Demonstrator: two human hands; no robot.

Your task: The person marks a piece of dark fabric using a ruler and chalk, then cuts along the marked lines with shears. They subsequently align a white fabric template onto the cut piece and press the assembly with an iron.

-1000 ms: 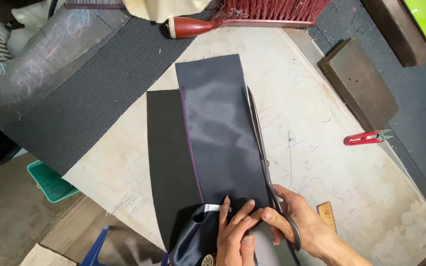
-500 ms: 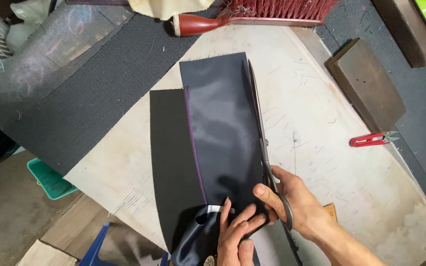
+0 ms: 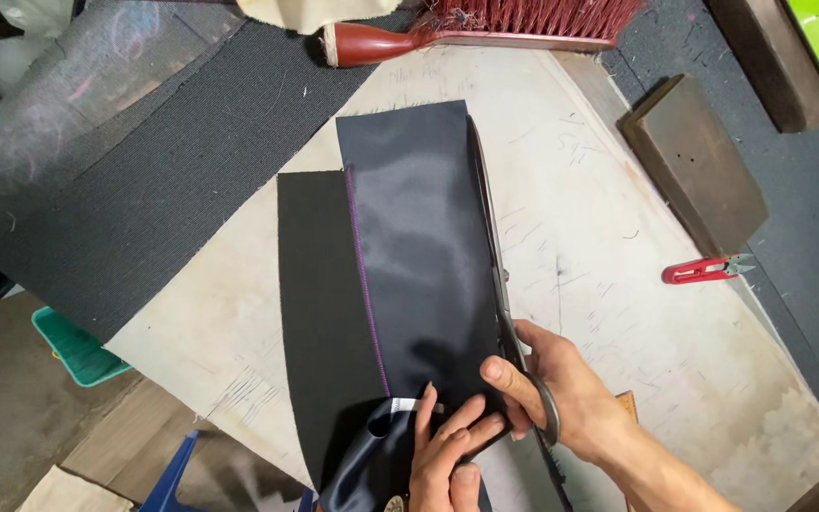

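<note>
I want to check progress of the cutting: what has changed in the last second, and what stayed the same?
The right hand pushed the scissors forward along the right edge of the shiny dark fabric, the hand moving further up the piece. The left hand stayed pressing down the fabric's near end. Nothing was picked up or released. The red thread snips, brush and wooden block kept their places.

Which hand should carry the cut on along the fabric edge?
Probably the right hand: it grips the scissors, whose blades lie along the right edge of the shiny dark fabric. The left hand presses the fabric flat near its bottom end.
</note>
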